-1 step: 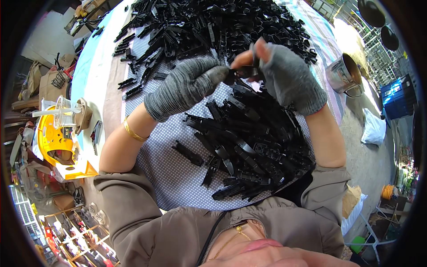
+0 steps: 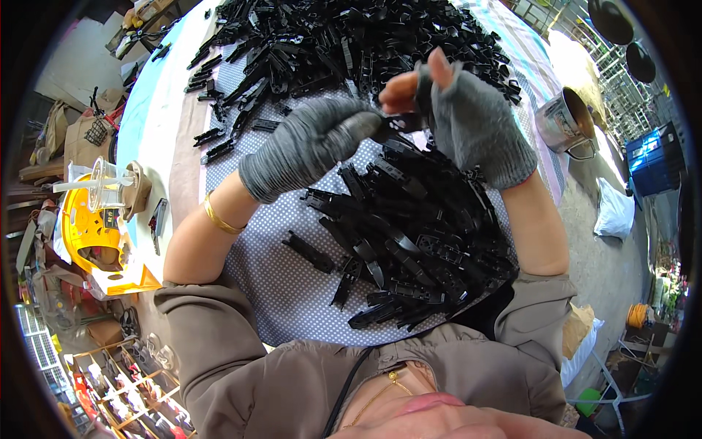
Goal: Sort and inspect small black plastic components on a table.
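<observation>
My left hand (image 2: 307, 143), in a striped grey knit glove, is closed on a dark black plastic part (image 2: 395, 126). Most of that part is covered by the glove or lost against the black pieces behind it. My right hand (image 2: 479, 128), in a grey fingerless glove, stands just right of the part with thumb raised and fingers stretched out; whether its palm touches the part I cannot tell. Below both hands lies a heap of long black plastic pieces (image 2: 409, 241). One single black piece (image 2: 308, 252) rests at the left of this heap.
A larger pile of black pieces (image 2: 351, 44) covers the far side of the cloth-covered table (image 2: 270, 307). At the left are a yellow plastic stool (image 2: 80, 234) and a clear cup (image 2: 106, 186). A metal mug-shaped bucket (image 2: 567, 121) stands at the right edge.
My right hand's fingers have lifted off the black part and straightened, with the thumb a little higher. My left hand has barely moved and keeps the part.
</observation>
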Demonstrator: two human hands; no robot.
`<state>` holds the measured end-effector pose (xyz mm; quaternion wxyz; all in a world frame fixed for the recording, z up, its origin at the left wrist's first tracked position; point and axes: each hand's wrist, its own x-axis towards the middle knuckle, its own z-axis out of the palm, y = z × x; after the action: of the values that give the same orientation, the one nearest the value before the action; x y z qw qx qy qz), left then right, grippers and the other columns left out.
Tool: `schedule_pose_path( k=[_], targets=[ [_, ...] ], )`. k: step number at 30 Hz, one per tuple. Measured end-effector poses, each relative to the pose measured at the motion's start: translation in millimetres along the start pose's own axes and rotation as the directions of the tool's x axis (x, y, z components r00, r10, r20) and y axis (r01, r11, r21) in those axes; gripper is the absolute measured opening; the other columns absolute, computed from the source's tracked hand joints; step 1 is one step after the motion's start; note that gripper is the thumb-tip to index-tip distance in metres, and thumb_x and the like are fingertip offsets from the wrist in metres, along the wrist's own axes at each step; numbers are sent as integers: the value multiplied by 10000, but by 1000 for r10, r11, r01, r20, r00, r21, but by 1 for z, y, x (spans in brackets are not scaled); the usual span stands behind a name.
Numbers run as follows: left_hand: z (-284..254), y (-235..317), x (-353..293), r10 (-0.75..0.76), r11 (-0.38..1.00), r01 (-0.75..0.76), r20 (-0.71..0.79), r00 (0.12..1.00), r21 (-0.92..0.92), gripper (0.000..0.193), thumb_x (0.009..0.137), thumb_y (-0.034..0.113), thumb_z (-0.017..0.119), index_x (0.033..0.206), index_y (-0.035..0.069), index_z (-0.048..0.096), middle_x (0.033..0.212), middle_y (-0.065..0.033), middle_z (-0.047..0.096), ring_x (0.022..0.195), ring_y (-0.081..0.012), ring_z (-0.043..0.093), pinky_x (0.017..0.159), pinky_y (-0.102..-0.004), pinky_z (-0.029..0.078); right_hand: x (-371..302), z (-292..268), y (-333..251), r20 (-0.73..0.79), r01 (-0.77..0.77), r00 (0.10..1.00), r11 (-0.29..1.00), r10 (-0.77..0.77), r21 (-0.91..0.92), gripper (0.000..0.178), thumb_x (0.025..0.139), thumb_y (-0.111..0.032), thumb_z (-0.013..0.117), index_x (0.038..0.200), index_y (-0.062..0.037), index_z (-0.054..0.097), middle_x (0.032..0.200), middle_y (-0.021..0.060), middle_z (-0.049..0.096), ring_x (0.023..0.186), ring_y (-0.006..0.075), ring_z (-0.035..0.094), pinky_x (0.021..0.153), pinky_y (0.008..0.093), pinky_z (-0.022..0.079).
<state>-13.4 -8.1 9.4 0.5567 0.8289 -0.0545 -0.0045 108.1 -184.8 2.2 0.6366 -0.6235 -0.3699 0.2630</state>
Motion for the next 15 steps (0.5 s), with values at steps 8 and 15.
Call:
schedule_pose_path(
  k=[8, 15],
  targets=[
    [43, -1, -5, 405, 888, -371, -79, 911, 271, 162, 846, 119, 536, 969, 32, 596, 770, -131, 598, 684, -273, 586, 633, -335, 476, -14, 34, -10, 180, 276, 950, 955, -254, -107, 576, 880, -526, 410, 935, 15, 600, 897, 102, 603, 774, 164, 613, 737, 284, 503],
    [42, 39, -26, 186, 755, -267, 195, 963, 599, 340, 774, 249, 656, 1055, 75, 577, 873, -117, 572, 700, -246, 598, 634, -327, 495, 17, -17, 2, 153, 157, 976, 988, -156, 5, 639, 877, -562, 348, 987, 21, 587, 899, 124, 626, 804, 191, 603, 737, 283, 487]
  ],
)
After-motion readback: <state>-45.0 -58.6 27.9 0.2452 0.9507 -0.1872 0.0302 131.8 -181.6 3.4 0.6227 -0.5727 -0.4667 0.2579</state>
